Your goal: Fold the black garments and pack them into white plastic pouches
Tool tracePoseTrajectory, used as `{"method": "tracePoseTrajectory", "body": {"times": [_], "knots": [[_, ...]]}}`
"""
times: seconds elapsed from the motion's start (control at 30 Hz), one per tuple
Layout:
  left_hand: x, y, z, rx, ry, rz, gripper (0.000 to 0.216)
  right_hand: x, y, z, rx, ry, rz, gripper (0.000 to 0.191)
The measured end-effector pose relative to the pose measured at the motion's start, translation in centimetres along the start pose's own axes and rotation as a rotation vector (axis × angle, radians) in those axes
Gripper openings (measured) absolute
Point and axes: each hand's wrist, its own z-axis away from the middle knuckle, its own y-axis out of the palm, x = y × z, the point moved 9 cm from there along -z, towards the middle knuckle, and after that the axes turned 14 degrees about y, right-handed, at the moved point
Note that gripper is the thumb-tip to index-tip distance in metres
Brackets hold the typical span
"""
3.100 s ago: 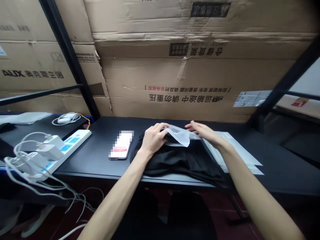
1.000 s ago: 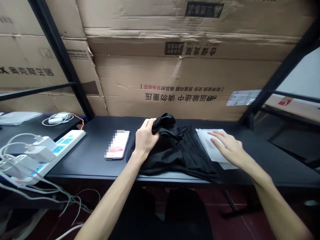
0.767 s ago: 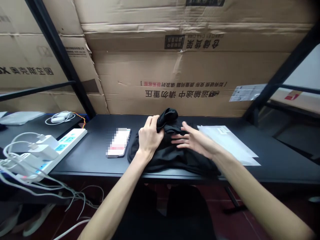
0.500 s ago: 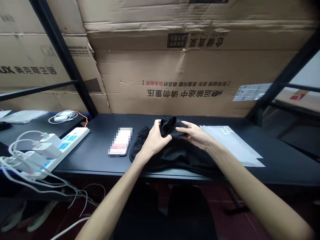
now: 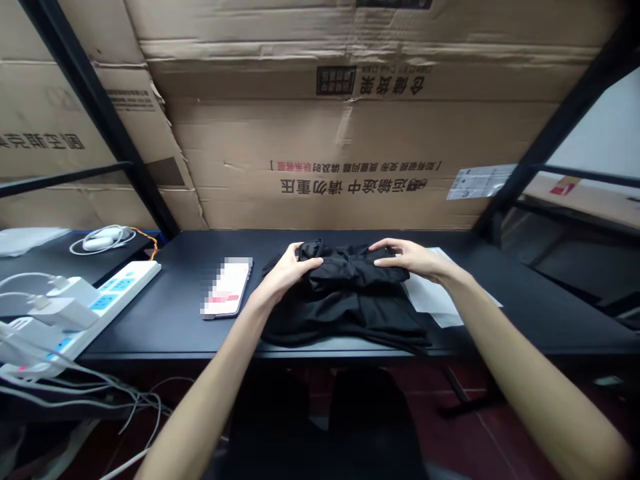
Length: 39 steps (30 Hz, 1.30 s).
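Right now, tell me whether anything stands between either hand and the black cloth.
Nothing visible does: the left hand and right hand both hold the black cloth. The smartphone lies to its left, the white sheets to its right.

The left hand (image 5: 289, 270) hides part of the black cloth (image 5: 350, 312).

1. Bare tabletop (image 5: 163, 307) leaves a passage between the white power strip (image 5: 120, 287) and the phone (image 5: 227, 287).
2. Behind the black cloth (image 5: 345, 310) lies only a narrow strip; upright cardboard (image 5: 320, 143) bars the way beyond.
3. Right of the white sheets (image 5: 433, 297) there is room; a black post (image 5: 557, 130) stands behind.
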Motion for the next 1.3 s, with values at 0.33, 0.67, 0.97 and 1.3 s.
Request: {"method": "tracePoseTrajectory", "body": {"times": [0.33,0.67,0.97,1.3], "knots": [[1.2,-0.8,-0.1,-0.025,-0.046,-0.101,0.065,-0.3,2.0,0.2,-0.145,-0.178,0.362,0.046],[-3.8,1.6,2.6,0.042,0.293,-0.756,0.053,0.3,1.9,0.5,-0.163,-0.218,0.412,0.039],[-3.1,7.6,3.2,0.243,0.403,-0.998,0.072,-0.7,1.9,0.3,-0.095,-0.222,0.393,0.041],[-5.1,3.4,3.0,-0.066,0.415,-0.677,0.012,-0.9,3.1,-0.1,-0.102,-0.230,0.445,0.041]]}}
